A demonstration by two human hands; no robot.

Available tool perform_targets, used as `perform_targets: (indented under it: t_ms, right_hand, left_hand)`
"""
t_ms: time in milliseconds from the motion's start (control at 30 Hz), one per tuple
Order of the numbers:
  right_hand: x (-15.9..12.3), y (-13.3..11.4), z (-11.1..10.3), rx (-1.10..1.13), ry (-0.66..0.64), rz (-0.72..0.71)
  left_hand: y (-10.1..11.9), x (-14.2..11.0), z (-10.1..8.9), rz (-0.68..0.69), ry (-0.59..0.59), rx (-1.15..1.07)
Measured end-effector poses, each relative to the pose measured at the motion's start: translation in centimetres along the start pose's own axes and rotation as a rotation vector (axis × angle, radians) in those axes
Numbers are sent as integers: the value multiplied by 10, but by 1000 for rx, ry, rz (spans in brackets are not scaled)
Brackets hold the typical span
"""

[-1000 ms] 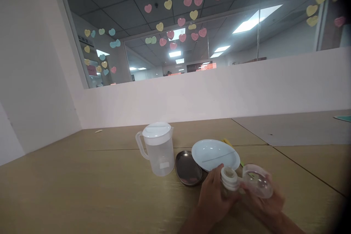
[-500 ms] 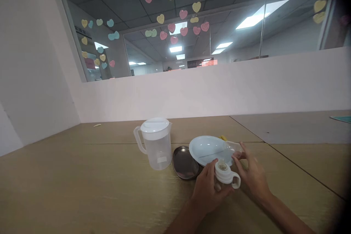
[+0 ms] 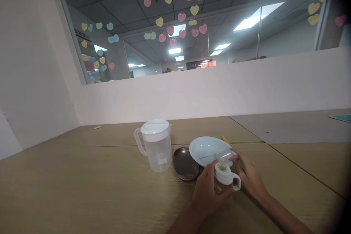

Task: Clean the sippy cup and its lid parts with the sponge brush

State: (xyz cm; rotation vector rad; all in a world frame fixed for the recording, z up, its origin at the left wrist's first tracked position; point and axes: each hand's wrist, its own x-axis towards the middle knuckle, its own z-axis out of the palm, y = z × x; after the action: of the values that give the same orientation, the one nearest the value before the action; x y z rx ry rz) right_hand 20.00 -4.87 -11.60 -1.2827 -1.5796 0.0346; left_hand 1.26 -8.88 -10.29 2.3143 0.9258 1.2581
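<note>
My left hand (image 3: 204, 192) is closed around a small clear bottle (image 3: 218, 188) with a white ringed neck and a white loop on its right side. An opening or small clear piece shows at the bottle's top. The fingertips of my right hand (image 3: 250, 173) are closed on a clear plastic cap (image 3: 225, 154), just above and behind the bottle's neck. Whether cap and bottle touch I cannot tell. Behind them is a white oval dish (image 3: 203, 146) with a thin stick or rod (image 3: 207, 156) in it.
A clear pitcher (image 3: 159, 153) with a white lid stands left of a dark metal oval tray (image 3: 185, 164). A yellow item (image 3: 224, 139) pokes out behind the dish. Farther back are a white wall (image 3: 192, 95) and a window with heart-shaped notes.
My right hand moved up from beside the bottle with the clear cap, then slightly left toward the bottle's top. The bottle turned in my left hand, so its loop now shows.
</note>
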Motion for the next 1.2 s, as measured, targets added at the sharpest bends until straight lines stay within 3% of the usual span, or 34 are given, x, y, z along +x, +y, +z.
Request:
perform_targets:
  t_ms: [367, 467, 633, 733, 833, 900, 1033, 1200]
  right_hand:
    - [2, 1, -1, 1, -132, -52]
    - [3, 1, -2, 7, -107, -107]
    - [-2, -13, -12, 115, 47, -290]
    - [-8, -29, -19, 203, -16, -457]
    - [-12, -41, -20, 145, -20, -563]
    - [-15, -45, -16, 78, 1, -522]
    - [-18, -51, -5, 21, -13, -306]
    - [-22, -53, -2, 134, -82, -175]
  left_hand:
    - [-1, -1, -2, 19, 2, 56]
    - [-2, -2, 0, 30, 20, 86]
    - [-4, -2, 1, 32, 33, 111]
    - [-6, -3, 2, 50, 38, 102]
    - [-8, -4, 4, 66, 55, 69]
    - [-8, -4, 4, 53, 48, 43]
    - [-5, -2, 1, 34, 29, -35]
    - [-1, 0, -1, 29, 122, -154]
